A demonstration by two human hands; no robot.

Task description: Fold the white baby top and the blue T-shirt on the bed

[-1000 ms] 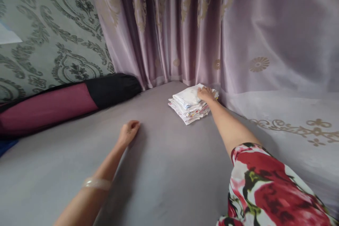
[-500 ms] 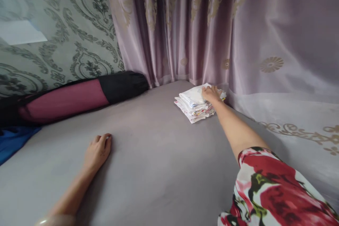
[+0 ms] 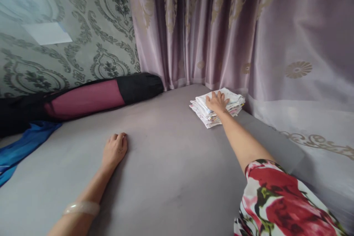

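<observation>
A stack of folded white cloths [image 3: 204, 118] with colored prints lies on the grey bed sheet [image 3: 166, 162], close to the curtain. My right hand [image 3: 218, 103] rests flat on the stack's top cloth, its fingers spread apart. Farther left, my left hand [image 3: 114, 149] leans on the sheet with its fingers curled in, and nothing shows in it. A pale bangle [image 3: 81, 208] circles my left wrist. The edges of several layers show along the front of the stack.
Along the patterned wall lies a long black and maroon bag [image 3: 91, 99]. Blue fabric [image 3: 27, 143] spreads at the left edge of the bed. Purple curtains [image 3: 193, 37] hang behind the stack and down the right side.
My right hand has shifted from the far right part of the top cloth toward its middle, and its fingers have spread flat. The view has turned slightly left.
</observation>
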